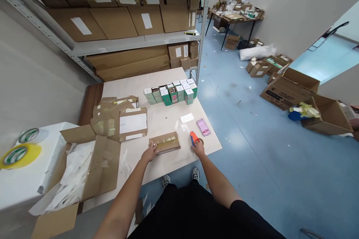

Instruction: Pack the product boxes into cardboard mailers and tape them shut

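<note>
A small flat cardboard box (165, 143) with shiny tape along its top lies near the table's front edge. My left hand (150, 152) grips its left end, thumb on top; the fingers underneath are partly hidden. To the right, my right hand (199, 148) is closed around an orange and blue tape dispenser (193, 137), whose roll shows beside the fingers. Just behind the dispenser are a white slip of paper (187, 118) and a pink, blurred-out object (203, 127). Flattened cardboard with a white sheet (132, 124) lies left of the box.
Several green and white small boxes (181, 93) stand in rows at the table's back right. An open carton (103, 168) full of white paper is at left, beside tape rolls (17, 155). A shelf (134, 43) of cartons rises behind; more cartons (286, 89) sit on the floor.
</note>
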`<state>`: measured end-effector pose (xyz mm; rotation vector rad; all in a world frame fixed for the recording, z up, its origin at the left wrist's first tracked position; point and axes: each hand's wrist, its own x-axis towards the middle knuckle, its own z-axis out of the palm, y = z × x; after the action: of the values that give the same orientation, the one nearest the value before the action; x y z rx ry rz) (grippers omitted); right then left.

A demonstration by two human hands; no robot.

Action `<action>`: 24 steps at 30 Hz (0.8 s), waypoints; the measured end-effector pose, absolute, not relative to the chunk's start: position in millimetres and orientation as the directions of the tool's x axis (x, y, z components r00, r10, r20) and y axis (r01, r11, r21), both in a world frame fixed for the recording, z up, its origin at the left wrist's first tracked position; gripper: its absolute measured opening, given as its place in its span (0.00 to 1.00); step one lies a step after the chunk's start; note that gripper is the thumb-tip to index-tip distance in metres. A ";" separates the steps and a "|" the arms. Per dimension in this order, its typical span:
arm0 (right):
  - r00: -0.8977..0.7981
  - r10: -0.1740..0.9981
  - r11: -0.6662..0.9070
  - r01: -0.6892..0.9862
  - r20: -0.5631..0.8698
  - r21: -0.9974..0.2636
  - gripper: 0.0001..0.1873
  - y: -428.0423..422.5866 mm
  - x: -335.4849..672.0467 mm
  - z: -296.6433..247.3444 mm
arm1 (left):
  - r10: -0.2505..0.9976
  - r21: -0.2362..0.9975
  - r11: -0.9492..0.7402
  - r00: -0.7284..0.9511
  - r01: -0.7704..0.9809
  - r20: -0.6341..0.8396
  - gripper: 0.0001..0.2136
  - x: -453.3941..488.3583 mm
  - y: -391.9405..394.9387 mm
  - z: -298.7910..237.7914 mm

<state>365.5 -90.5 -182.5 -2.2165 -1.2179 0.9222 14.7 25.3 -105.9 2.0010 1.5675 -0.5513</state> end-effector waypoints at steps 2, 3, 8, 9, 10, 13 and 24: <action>0.400 0.812 -0.584 0.575 -0.426 -0.573 0.25 -92.5 366.2 -191.8 | 0.722 0.139 -0.174 0.223 0.975 -0.655 0.32 17.7 30.5 -102.8; 0.408 0.786 -0.615 0.589 -0.464 -0.524 0.26 -91.5 366.6 -194.7 | 0.709 0.127 -0.172 0.212 0.977 -0.672 0.33 19.5 33.0 -101.4; 0.413 0.733 -0.648 0.663 -0.540 -0.373 0.23 -74.4 374.8 -197.3 | 0.692 0.095 -0.147 0.171 0.985 -0.701 0.36 26.1 39.0 -100.4; 0.421 0.737 -0.647 0.665 -0.529 -0.373 0.21 -71.1 377.5 -195.9 | 0.692 0.091 -0.137 0.161 0.986 -0.703 0.36 26.6 38.6 -101.1; 0.429 0.746 -0.644 0.661 -0.510 -0.385 0.20 -68.5 380.2 -193.9 | 0.691 0.086 -0.126 0.150 0.988 -0.707 0.36 27.0 38.0 -101.8; 0.467 0.767 -0.639 0.614 -0.439 -0.463 0.17 -64.6 387.6 -183.1 | 0.679 0.079 -0.102 0.128 0.992 -0.723 0.35 28.4 35.9 -102.3; 0.151 0.987 -0.087 0.249 -0.050 -0.965 0.13 -40.6 331.0 -107.1 | 0.678 0.149 -0.052 0.144 0.987 -0.721 0.38 36.4 35.3 -102.5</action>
<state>331.0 -40.6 -107.1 -1.5137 -1.2497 1.0178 36.4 35.3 -102.5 1.7960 1.5972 -0.6305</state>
